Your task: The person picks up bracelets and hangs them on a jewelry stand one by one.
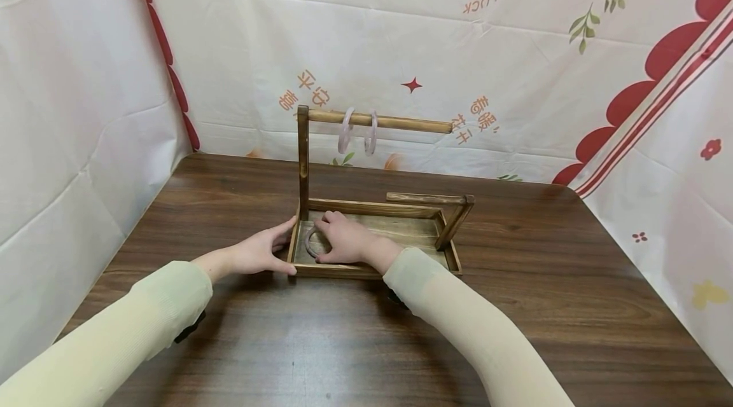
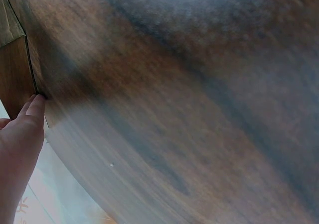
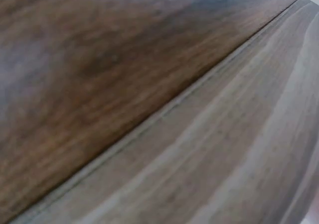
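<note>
A wooden bracelet stand (image 1: 369, 272) sits on the table, with a shallow tray base, a tall arm at its left and a short one at its right. Inside the tray's left end, my right hand (image 1: 347, 240) grips a dark, brownish bangle (image 1: 310, 245), thumb on the near side and fingers on the far side. My left hand (image 1: 260, 251) rests against the tray's left end, thumb at the front corner and fingers spread toward the tall post. Two pale lilac bangles, a left one (image 1: 345, 133) and a right one (image 1: 372, 133), hang from the upper bar.
The stand's tall post (image 1: 303, 159) and its upper bar (image 1: 415, 123) rise behind my hands. A short bar (image 1: 426, 198) juts inward over the tray's right side. Dark wood-grain table (image 1: 544, 305) surrounds the stand, and a printed white cloth (image 1: 258, 32) hangs behind.
</note>
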A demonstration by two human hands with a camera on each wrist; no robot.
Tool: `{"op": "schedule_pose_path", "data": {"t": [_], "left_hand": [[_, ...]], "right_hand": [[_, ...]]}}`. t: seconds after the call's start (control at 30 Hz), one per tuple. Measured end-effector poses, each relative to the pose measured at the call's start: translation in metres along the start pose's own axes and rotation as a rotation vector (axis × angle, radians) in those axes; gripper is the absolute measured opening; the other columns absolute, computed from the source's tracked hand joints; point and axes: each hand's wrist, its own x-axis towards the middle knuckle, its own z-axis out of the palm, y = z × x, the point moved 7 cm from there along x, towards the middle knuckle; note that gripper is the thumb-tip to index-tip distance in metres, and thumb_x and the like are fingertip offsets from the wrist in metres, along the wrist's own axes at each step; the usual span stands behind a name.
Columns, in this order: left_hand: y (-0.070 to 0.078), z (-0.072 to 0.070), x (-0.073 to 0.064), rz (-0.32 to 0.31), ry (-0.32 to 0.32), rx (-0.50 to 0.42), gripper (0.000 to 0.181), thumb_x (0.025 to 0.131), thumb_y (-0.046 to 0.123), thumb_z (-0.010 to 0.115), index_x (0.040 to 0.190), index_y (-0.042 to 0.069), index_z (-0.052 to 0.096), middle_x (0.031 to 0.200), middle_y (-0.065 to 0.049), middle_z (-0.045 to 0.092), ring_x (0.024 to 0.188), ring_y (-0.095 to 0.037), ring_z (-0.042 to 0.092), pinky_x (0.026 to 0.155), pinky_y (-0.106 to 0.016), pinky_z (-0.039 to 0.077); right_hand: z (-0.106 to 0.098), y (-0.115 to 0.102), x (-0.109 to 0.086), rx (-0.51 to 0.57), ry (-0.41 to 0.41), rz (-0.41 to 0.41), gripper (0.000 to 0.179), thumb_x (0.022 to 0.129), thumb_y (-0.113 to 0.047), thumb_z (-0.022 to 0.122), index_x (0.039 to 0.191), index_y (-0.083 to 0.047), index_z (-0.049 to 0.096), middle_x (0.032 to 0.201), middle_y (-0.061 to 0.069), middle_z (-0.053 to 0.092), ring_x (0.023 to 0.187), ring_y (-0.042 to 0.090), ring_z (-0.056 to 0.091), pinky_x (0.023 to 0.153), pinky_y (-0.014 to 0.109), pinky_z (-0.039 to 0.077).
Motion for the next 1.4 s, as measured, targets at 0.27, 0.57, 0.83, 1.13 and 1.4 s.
{"op": "schedule_pose_path", "data": {"t": [0.27,0.57,0.83,1.13,1.4], "left_hand": [[0.001,0.000,0.000,-0.004,-0.001,-0.005,0.103,0.082,0.020,0.073,0.150,0.000,-0.002,0.155,-0.027,0.003,0.136,-0.046,0.026,0.109,-0.053,0.031],[-0.001,0.000,0.001,-0.017,-0.003,-0.011,0.103,0.082,0.020,0.073,0.150,0.000,-0.003,0.154,-0.027,0.005,0.136,-0.046,0.027,0.109,-0.053,0.031],[-0.003,-0.001,0.001,-0.020,-0.001,-0.019,0.105,0.081,0.024,0.074,0.150,0.001,-0.002,0.155,-0.025,0.005,0.136,-0.044,0.027,0.110,-0.052,0.032],[-0.002,0.000,0.001,-0.004,0.002,-0.014,0.105,0.081,0.022,0.074,0.150,-0.001,-0.002,0.154,-0.028,0.007,0.135,-0.046,0.028,0.109,-0.052,0.032],[-0.001,0.001,0.001,0.005,0.004,-0.015,0.105,0.081,0.021,0.074,0.149,-0.001,-0.002,0.154,-0.028,0.007,0.135,-0.046,0.028,0.110,-0.053,0.031]], "right_hand": [[-0.005,0.002,-0.002,0.020,0.042,0.008,0.078,0.079,-0.043,0.070,0.137,0.002,0.043,0.122,0.012,0.049,0.110,0.022,0.049,0.093,0.033,0.048],[-0.014,0.009,-0.007,0.188,0.128,-0.018,0.069,0.076,-0.032,0.071,0.128,0.003,0.044,0.120,0.013,0.048,0.106,0.022,0.049,0.093,0.032,0.049],[-0.018,0.012,-0.010,0.284,0.146,0.016,0.068,0.076,-0.031,0.072,0.128,0.000,0.041,0.124,0.015,0.047,0.106,0.022,0.051,0.091,0.031,0.050],[-0.022,0.013,-0.015,0.279,0.169,0.024,0.071,0.075,-0.032,0.073,0.131,-0.001,0.041,0.125,0.015,0.048,0.112,0.024,0.051,0.097,0.034,0.048],[-0.025,0.018,-0.020,0.357,0.186,0.050,0.072,0.075,-0.029,0.075,0.131,0.000,0.040,0.125,0.016,0.048,0.110,0.022,0.050,0.100,0.034,0.045]]}}
